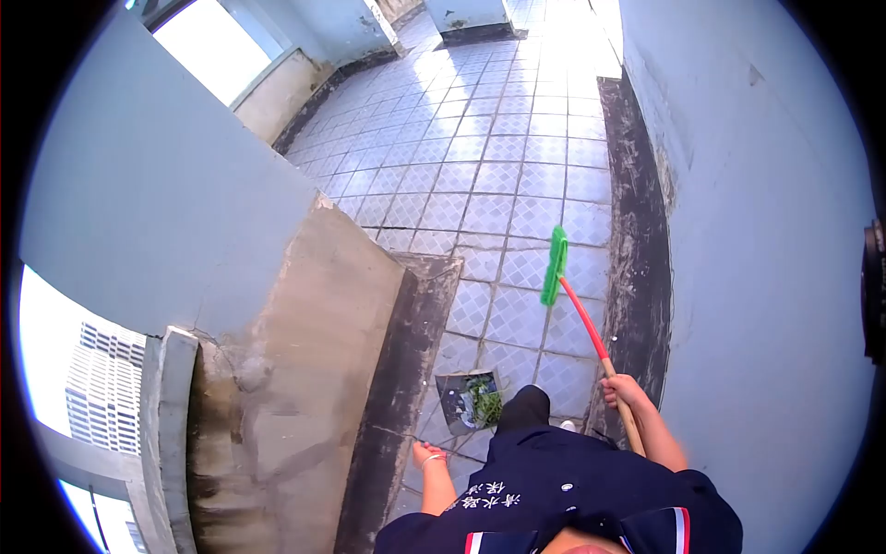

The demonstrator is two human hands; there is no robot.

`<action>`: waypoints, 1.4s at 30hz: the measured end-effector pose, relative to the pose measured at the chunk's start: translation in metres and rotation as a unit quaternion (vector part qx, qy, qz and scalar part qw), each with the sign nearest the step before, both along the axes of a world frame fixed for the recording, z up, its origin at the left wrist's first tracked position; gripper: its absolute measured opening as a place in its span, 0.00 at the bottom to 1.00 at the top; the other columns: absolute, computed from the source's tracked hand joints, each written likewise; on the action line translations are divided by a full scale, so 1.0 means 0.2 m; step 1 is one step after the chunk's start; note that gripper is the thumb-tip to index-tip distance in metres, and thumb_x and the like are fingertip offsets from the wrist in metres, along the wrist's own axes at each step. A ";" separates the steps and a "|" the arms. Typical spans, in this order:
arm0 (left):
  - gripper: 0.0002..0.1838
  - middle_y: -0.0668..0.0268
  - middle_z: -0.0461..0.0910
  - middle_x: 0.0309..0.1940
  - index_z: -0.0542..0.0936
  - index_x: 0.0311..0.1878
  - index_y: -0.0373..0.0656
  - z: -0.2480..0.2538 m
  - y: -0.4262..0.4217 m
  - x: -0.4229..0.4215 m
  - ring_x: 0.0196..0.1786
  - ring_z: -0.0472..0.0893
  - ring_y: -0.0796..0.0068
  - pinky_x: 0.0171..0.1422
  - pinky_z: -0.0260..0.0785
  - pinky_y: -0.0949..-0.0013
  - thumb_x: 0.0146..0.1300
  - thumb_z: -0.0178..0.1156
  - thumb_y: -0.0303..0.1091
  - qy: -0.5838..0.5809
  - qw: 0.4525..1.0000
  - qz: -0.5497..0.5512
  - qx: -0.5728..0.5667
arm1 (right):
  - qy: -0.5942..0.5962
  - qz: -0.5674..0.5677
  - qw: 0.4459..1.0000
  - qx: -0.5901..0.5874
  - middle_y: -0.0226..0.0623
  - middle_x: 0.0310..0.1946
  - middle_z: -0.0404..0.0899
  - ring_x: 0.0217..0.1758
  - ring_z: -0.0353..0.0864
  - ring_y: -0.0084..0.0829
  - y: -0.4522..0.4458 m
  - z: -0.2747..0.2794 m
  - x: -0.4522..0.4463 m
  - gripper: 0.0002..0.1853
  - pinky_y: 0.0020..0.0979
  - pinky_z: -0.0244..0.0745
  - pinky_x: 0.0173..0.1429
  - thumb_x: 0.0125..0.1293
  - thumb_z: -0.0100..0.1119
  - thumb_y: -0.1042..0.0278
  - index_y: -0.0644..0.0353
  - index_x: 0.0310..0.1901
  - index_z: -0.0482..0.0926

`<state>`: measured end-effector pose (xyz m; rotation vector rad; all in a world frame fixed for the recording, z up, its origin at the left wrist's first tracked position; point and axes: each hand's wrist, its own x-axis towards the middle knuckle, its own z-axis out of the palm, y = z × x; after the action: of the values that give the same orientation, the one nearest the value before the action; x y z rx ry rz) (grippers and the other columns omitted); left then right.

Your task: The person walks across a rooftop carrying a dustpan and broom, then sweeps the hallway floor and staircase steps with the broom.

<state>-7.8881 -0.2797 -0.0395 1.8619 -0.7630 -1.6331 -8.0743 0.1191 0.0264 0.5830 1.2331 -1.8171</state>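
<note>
My right hand (623,391) is wrapped round the wooden part of a broom's handle (583,314), which turns red toward the head. The green broom head (555,266) is out ahead over the tiles; I cannot tell whether it touches them. My left hand (428,454) is curled closed, low on the left, with a band at its wrist. Just beyond it is a dark dustpan (452,409) with green plant scraps (484,404) and small pale bits in it. Whether my left fingers grip the dustpan's handle is hidden.
A pale blue wall (748,231) runs along my right, with a dark worn border (641,222) at its foot. On the left, a low stained wall (323,323) juts out beside a window opening. The tiled floor (517,175) stretches ahead toward pillars and bright light.
</note>
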 end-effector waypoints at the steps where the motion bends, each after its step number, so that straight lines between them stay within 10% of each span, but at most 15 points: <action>1: 0.11 0.69 0.60 0.05 0.63 0.16 0.44 -0.03 0.03 -0.14 0.04 0.59 0.76 0.04 0.51 0.73 0.48 0.46 0.38 0.003 1.000 -0.022 -0.002 | -0.005 -0.005 0.999 -0.031 0.24 0.11 0.56 0.10 0.54 0.16 0.00 -0.04 -0.15 0.06 0.19 0.51 0.13 0.50 0.45 0.72 0.57 0.21 0.60; 20: 0.06 0.68 0.65 0.07 0.65 0.15 0.43 -0.21 0.01 -2.65 0.06 0.62 0.78 0.07 0.53 0.76 0.41 0.50 0.31 -0.053 0.994 0.093 0.004 | -0.130 -0.239 0.962 0.039 0.20 0.09 0.55 0.08 0.52 0.13 0.46 -0.21 -2.12 0.07 0.15 0.49 0.10 0.52 0.43 0.67 0.53 0.19 0.61; 34: 0.06 0.68 0.63 0.08 0.64 0.16 0.43 -0.16 0.28 -4.26 0.06 0.60 0.77 0.07 0.50 0.73 0.41 0.48 0.33 0.011 0.987 0.155 -0.037 | -0.091 -0.069 0.992 -0.045 0.20 0.10 0.53 0.09 0.52 0.14 0.40 -0.17 -4.33 0.03 0.16 0.51 0.11 0.53 0.44 0.68 0.55 0.29 0.63; 42: 0.09 0.71 0.62 0.08 0.62 0.15 0.46 -0.25 0.23 -5.55 0.07 0.59 0.79 0.07 0.50 0.74 0.45 0.46 0.36 -0.055 0.993 0.015 0.106 | -0.019 -0.105 0.992 -0.066 0.24 0.12 0.55 0.10 0.53 0.16 0.30 0.00 -5.26 0.06 0.18 0.50 0.14 0.50 0.43 0.73 0.59 0.31 0.62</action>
<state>-8.9991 -0.2335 -0.0899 2.1157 -0.6214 -1.6591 -9.1259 0.1789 0.0274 0.6912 1.0492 -2.0356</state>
